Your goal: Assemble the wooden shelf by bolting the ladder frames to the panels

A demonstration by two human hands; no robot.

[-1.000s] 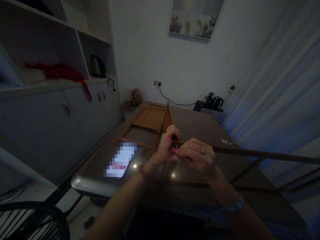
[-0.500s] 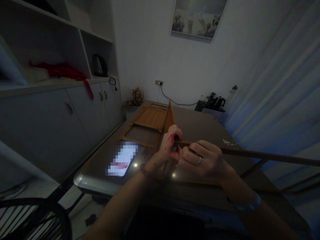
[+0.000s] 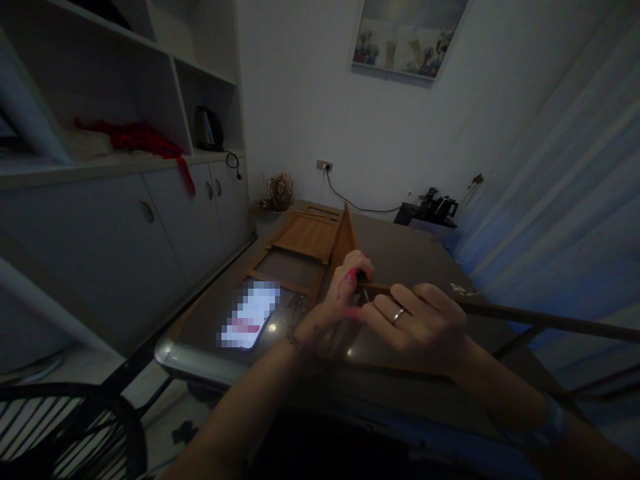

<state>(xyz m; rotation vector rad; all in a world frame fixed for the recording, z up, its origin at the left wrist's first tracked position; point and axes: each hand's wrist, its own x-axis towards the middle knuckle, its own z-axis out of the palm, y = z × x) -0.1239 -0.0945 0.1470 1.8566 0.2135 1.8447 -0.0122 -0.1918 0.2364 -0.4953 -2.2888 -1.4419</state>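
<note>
My left hand [image 3: 345, 287] is closed around the end of a wooden frame [image 3: 545, 319], where a rail meets an upright panel [image 3: 345, 237]. A thin metal piece [image 3: 366, 295], perhaps a screw or a key, stands at the rail between my two hands. My right hand [image 3: 420, 323], with a ring on one finger, is closed with its fingertips pinched at that metal piece. Its exact shape is hidden by the fingers. The frame's flat slatted part [image 3: 303, 237] lies on the table, and its long rail runs off to the right.
A lit phone [image 3: 253, 313] lies on the table [image 3: 400, 250] left of my arms, beside several small metal fasteners [image 3: 296, 304]. A black chair [image 3: 75, 427] stands at the lower left. Cabinets [image 3: 175, 207] line the left wall, and a curtain [image 3: 565, 167] hangs at the right.
My right hand has shifted slightly right and tilted, with its fingers turned a little at the metal piece. My left hand stays on the frame. The whole view has moved slightly.
</note>
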